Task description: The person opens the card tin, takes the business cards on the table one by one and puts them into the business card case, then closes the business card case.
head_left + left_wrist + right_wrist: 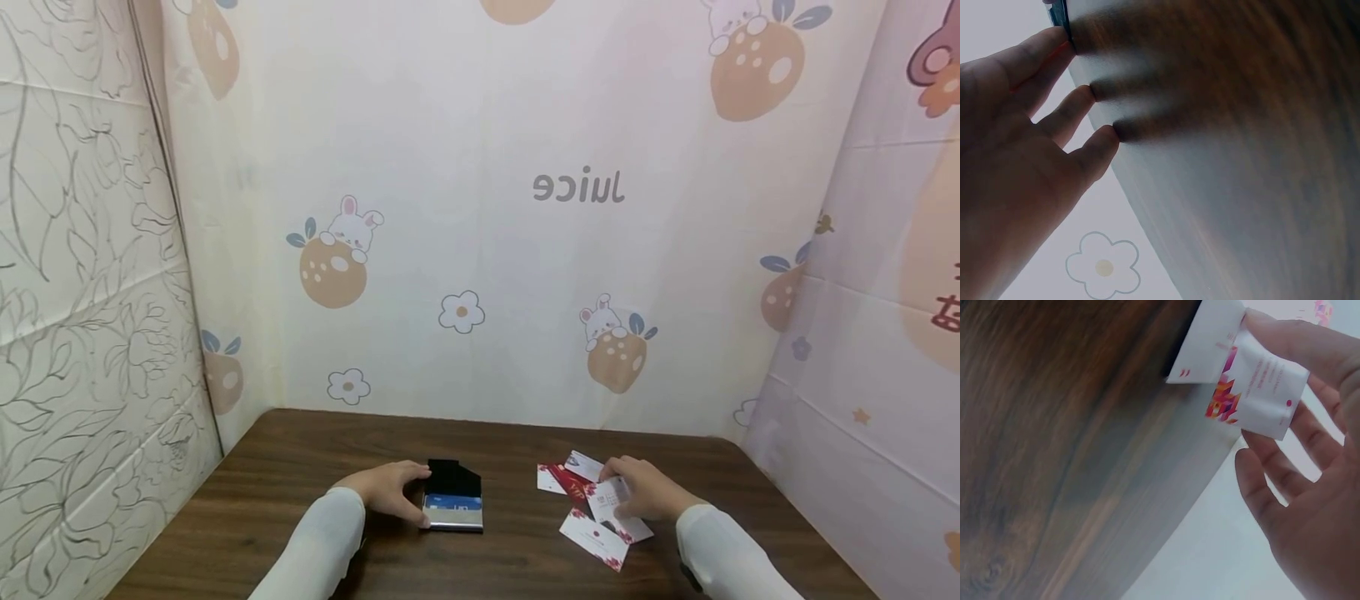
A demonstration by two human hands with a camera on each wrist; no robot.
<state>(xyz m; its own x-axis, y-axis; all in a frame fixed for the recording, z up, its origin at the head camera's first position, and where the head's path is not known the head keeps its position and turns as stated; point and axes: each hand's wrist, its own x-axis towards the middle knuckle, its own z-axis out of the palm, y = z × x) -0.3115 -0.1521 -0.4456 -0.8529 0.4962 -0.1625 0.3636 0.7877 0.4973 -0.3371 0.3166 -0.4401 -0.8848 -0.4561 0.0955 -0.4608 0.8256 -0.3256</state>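
My left hand (388,490) holds the left side of a card case (454,517), with the thumb at its lower corner and a fingertip higher up. The case lies with its black lid (452,479) folded back, showing a blue card (450,502) above a silver front. In the left wrist view, other fingertips (1107,136) rest on the table. On the right, my right hand (648,492) pinches a white card with red flowers (1266,387) between thumb and fingers. Under and around it lie several cards, among them a red VIP card (573,483) and a white one (595,537).
The dark wooden table (510,558) carries both the case and the loose cards, with bare wood between them. A pale printed curtain (480,250) hangs behind the table's back edge, and more curtains hang at both sides.
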